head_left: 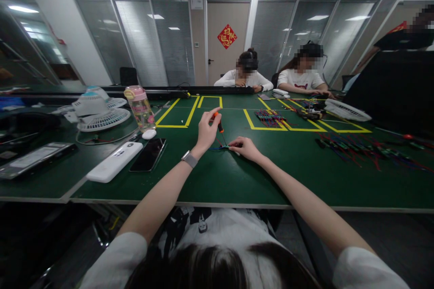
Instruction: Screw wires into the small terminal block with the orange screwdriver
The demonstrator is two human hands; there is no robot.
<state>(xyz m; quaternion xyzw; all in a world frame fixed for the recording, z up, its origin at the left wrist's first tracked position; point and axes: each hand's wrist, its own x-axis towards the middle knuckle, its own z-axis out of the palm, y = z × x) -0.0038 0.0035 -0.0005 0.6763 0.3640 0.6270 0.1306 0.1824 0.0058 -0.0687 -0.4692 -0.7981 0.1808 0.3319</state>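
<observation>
Green-topped workbench [271, 189] under both hands; loose row of wired circuit boards [366, 149], red and blue leads, well to the right of the right hand; white fan [101, 119] far off to the left of the left hand; clear bottle with pink lid [139, 108] nearer on that same side; black smartphone [149, 155] left of the left wrist, which wears a watch with a grey band [190, 159]; left hand [207, 130] raised above the bench, thumb and fingers closed round the handle of an orange-and-black screwdriver [220, 125], shaft slanting down to the work; right hand [247, 148] low at the bench, fingertips pinching the near-right end of a small green circuit board [224, 146]; board lies between the hands, beneath the screwdriver tip; exact tip contact too small to tell.
</observation>
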